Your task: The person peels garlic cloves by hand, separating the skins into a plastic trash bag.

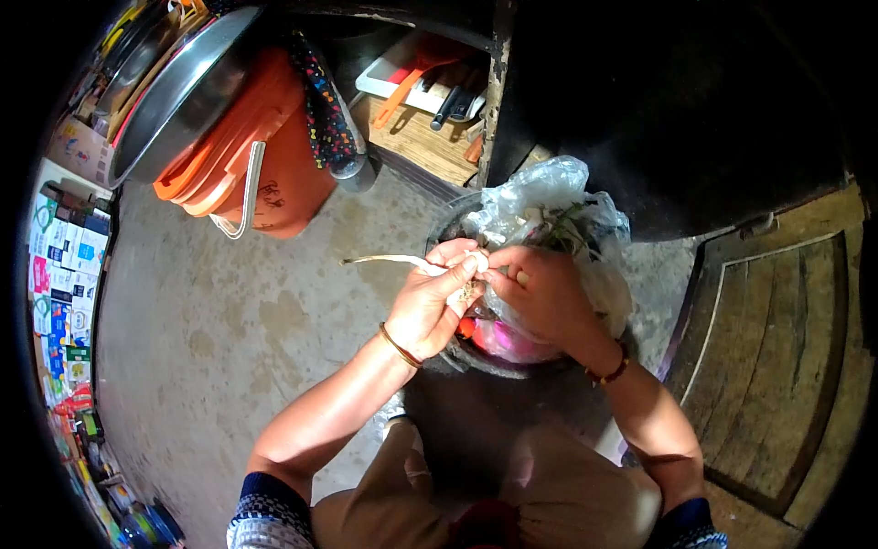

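My left hand [430, 302] is closed around a garlic bulb [467, 293]. The bulb's long pale dry stalk [380, 259] sticks out to the left between the fingers, and a rooty patch shows low on the bulb. My right hand [540, 284] meets it from the right, thumb and fingers pinched against a white piece of the garlic [477, 262]. A small pale spot shows among the right fingers; I cannot tell what it is. Both hands are held over a bin [448, 222] lined with a clear plastic bag [540, 188].
Green leafy scraps [572, 229] and a pink wrapper [508, 340] lie in the bin. An orange bucket [297, 188] and a steel basin [183, 91] stand at upper left. Knives [445, 107] and an orange spatula [398, 99] rest on a low shelf. A wooden panel [768, 366] is at right.
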Demonstrator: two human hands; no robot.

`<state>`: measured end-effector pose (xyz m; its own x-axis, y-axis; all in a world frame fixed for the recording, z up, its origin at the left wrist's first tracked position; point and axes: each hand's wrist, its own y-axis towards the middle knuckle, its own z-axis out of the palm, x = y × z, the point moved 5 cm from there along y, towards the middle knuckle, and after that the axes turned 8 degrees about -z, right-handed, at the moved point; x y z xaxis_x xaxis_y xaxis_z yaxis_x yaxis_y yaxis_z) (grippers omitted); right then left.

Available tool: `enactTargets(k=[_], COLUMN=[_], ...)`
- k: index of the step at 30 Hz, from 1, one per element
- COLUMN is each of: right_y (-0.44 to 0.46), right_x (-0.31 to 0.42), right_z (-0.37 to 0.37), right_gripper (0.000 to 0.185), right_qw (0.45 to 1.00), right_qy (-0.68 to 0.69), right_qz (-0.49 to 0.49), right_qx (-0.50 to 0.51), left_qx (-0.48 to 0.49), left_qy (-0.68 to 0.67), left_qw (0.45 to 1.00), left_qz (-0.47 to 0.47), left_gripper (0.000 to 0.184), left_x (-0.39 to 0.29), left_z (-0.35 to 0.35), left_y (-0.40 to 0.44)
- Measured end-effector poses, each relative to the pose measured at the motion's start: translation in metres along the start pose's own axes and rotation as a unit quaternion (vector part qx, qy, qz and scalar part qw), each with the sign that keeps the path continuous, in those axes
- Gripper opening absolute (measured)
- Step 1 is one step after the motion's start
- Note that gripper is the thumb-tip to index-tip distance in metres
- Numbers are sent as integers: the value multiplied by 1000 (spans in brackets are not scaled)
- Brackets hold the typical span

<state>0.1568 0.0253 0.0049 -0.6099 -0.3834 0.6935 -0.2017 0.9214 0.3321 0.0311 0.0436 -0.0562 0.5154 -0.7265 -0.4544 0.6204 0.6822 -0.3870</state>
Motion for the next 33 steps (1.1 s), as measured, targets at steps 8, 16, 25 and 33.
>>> enactTargets(k=[8, 16, 25, 33], right_y=[-2, -1, 0, -2], right_x=[-2, -2, 9, -21], right_z=[2, 0, -1, -16], right_gripper=[8, 7, 14, 17], right_qw=[999, 1000, 998, 997], right_qy=[26, 22, -52, 4], right_qz=[-24, -11, -27, 81], right_qx=[-8, -7, -19, -11], left_qx=[-5, -2, 29, 54], left_qy=[12, 3, 127, 180], left_qw=[998, 998, 987, 975], left_qz=[60, 60, 94, 120], left_gripper=[18, 19, 27, 41], left_x=[1, 0, -3, -12], left_z=[1, 4, 10, 17], left_y=[-3, -6, -9, -9])
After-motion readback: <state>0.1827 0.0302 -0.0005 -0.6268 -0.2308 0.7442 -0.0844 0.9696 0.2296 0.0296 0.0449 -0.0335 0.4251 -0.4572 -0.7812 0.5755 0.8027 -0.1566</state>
